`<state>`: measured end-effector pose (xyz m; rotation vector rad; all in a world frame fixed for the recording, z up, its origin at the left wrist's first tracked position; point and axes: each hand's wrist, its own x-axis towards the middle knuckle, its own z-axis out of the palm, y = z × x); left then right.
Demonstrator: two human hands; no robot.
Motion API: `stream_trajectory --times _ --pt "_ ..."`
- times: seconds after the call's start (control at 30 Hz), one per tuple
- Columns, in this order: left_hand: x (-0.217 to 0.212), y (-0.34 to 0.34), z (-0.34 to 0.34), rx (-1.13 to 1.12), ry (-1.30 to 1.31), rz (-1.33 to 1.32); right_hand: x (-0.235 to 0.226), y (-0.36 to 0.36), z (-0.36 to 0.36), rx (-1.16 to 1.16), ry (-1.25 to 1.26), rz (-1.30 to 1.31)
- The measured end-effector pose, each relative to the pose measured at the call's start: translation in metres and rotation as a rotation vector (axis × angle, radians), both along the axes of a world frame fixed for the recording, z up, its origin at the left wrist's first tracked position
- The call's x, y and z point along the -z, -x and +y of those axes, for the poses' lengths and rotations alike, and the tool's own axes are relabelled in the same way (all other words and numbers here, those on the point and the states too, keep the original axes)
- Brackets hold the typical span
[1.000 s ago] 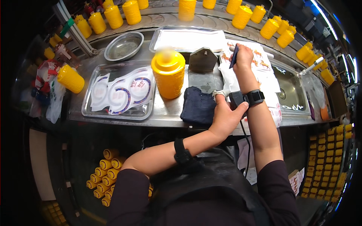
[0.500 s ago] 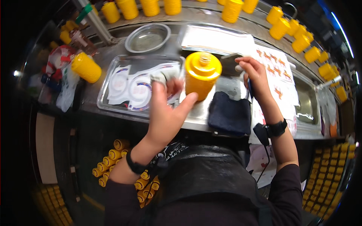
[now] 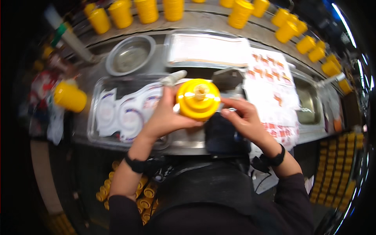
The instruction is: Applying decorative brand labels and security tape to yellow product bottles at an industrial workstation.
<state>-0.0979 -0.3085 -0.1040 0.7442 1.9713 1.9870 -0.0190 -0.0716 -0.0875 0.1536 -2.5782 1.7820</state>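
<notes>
A glossy yellow bottle [image 3: 198, 102] with a narrow, lighter neck stands below me, seen nearly from above. My left hand [image 3: 166, 117] wraps round its left side, thumb along the near side, with a whitish covering on a finger. At the bottle's right edge is my right hand [image 3: 243, 120], its fingers bent and thumb close to the index finger; whatever they pinch cannot be made out. Beneath that hand lies a dark folded cloth [image 3: 227, 137]. On the left, a clear tray [image 3: 94, 135] holds white sheets [image 3: 131, 119] with curved printed designs.
A round metal bowl [image 3: 131, 55] and a tray of white sheets [image 3: 209, 49] lie farther back. Printed sheets [image 3: 272, 90] cover the right side, before a metal sink [image 3: 309, 98]. Another yellow bottle [image 3: 70, 96] leans at left. Several yellow bottles [image 3: 147, 11] line the back shelf.
My left hand has closed round the yellow bottle. My right hand has come down and left to the bottle's side. The whole view has shifted.
</notes>
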Motion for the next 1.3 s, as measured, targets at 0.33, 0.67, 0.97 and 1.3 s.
stream_trajectory --times 0.33,0.67,0.97,1.3 --pt "0.002 -0.009 -0.098 -0.220 0.329 -0.174 0.001 0.004 0.040 0.225 0.031 -0.229" --pt "0.028 -0.001 -0.140 -0.369 0.984 0.259 0.006 0.006 0.043 0.095 0.004 -0.154" --pt "0.036 -0.008 -0.122 -0.390 1.037 0.284 0.005 -0.008 0.049 0.157 -0.104 -0.140" --pt "0.031 0.004 -0.098 -0.439 0.885 0.207 0.010 -0.003 0.043 0.091 -0.089 -0.078"
